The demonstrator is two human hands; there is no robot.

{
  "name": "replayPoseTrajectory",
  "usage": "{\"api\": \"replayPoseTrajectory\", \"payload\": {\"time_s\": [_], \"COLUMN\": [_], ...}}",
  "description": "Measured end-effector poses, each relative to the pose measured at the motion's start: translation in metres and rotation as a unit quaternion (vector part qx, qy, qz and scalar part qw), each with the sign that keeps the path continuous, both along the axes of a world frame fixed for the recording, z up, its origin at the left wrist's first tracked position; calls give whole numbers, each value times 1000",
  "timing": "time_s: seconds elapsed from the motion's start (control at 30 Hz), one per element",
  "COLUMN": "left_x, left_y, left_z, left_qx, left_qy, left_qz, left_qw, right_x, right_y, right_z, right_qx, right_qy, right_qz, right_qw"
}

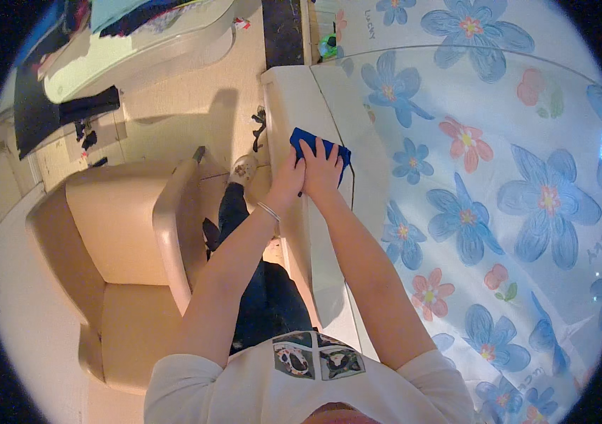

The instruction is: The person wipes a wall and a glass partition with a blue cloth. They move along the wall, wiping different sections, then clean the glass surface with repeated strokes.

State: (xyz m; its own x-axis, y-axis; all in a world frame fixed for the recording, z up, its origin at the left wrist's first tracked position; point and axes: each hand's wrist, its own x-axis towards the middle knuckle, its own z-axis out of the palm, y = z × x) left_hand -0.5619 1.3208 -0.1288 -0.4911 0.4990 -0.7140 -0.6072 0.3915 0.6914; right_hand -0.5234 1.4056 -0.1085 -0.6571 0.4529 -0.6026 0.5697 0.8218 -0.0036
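A folded dark-blue cloth (305, 137) lies on the pale border (327, 233) of a table, near its left edge. My right hand (323, 167) rests on top of the cloth with its fingers spread over it. Close against it, my left hand (289, 177) holds the cloth's left side with bent fingers; a thin bracelet (269, 211) circles that wrist. Both hands cover much of the cloth, so its lower part is mostly hidden. A small dark bit peeks out just below where the hands meet.
Blue-and-pink floral covering (465, 214) spreads across the table to the right, with glossy reflections. At left stands a tan armchair (121, 228). My shoe (242, 168) is on the floor near dark scraps (259, 127). Another pale table (142, 58) at upper left bears fabrics.
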Motion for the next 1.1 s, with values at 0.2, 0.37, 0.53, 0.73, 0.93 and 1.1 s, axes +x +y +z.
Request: {"api": "replayPoseTrajectory", "payload": {"time_s": [0.2,0.37,0.53,0.73,0.93,1.1], "left_x": [-35,-19,4,51,105,138], "left_y": [15,1,-29,-59,-84,-91], "left_z": [-51,-34,14,39,35,59], "left_qx": [-53,-22,4,39,141,143], "left_qy": [213,240,381,475,479,456], "left_qz": [-144,-236,-365,-543,-636,-723], "left_qw": [965,941,850,692,589,500], "right_x": [-31,1,48,127,207,257], "right_y": [16,2,-31,-72,-133,-178], "right_z": [-27,-11,31,35,43,56], "right_qx": [-2,3,38,14,69,15], "right_qy": [-18,4,115,93,61,-79], "right_qz": [-11,-49,-90,-140,-232,-437], "right_qw": [1000,999,989,986,968,896]}}
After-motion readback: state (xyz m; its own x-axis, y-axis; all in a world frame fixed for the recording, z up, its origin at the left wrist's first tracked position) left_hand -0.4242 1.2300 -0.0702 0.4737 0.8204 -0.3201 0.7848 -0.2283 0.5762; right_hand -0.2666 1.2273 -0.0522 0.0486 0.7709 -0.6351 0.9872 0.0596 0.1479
